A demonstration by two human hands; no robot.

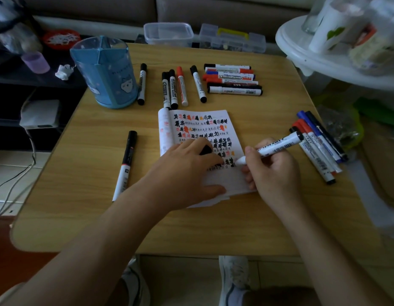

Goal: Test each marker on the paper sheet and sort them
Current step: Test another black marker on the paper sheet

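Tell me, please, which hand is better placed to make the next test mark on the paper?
The right hand: it holds the uncapped marker, tip at the paper. The left hand pins the sheet flat.

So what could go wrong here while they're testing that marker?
The left hand lies on the paper sheet right over the marks, so wet ink might smear. The group of markers sits near the table's right edge and could roll off if the right hand nudges it.
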